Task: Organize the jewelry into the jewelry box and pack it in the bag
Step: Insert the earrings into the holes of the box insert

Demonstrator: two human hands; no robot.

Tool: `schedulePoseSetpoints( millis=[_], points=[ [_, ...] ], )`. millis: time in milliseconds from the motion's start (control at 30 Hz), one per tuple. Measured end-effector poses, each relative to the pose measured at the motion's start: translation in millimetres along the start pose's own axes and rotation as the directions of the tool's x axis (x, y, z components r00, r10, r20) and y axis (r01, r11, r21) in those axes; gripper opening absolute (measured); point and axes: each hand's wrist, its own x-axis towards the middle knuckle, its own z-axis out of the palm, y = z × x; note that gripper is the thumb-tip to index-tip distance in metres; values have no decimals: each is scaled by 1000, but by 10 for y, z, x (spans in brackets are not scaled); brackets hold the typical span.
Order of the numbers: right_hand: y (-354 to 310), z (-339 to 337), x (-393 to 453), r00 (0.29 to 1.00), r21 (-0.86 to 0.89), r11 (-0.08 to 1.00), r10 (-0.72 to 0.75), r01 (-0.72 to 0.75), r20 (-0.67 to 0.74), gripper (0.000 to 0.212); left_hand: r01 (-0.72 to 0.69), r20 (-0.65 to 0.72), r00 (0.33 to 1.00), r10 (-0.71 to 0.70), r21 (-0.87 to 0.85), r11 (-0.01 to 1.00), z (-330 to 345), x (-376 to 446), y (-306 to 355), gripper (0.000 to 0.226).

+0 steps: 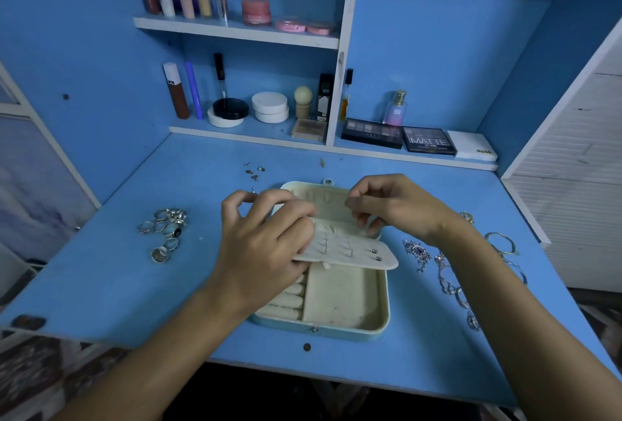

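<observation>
The open jewelry box (pixel 336 302) lies in the middle of the blue desk (pixel 134 286), directly under both hands: the left hand (pixel 266 245) grips the left edge of the cream earring flap (pixel 353 252) folded over the box, while the right hand (pixel 390 208) hovers above the lid with fingertips pinched together, on what cannot be told. Rings (pixel 165 228) lie well left of the box, earring studs (pixel 254 171) behind it, and necklaces (pixel 437 269) to its right; on the shelf a palette (pixel 429 140) reads "MATTE", a white case (pixel 473 146) "NUDE".
</observation>
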Motion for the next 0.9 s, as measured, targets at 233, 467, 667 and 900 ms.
schedulePoseSetpoints(
  millis=[233, 467, 667, 900],
  points=[
    [0, 44, 2, 997, -47, 999, 22, -18, 77, 10, -13, 50, 999, 15, -29, 1000, 9, -43, 1, 39],
    [-89, 65, -14, 989, -137, 990, 6, 14, 145, 10, 49, 100, 994, -41, -76, 996, -22, -40, 11, 35],
    [-130, 77, -13, 983, -177, 983, -4, 37, 185, 6, 70, 123, 991, -58, -97, 993, -16, -63, -1, 43],
    [-139, 109, -27, 966, -275, 955, -37, 109, 254, 5, 73, 140, 988, -59, -98, 993, -17, -60, -1, 44]
  ],
)
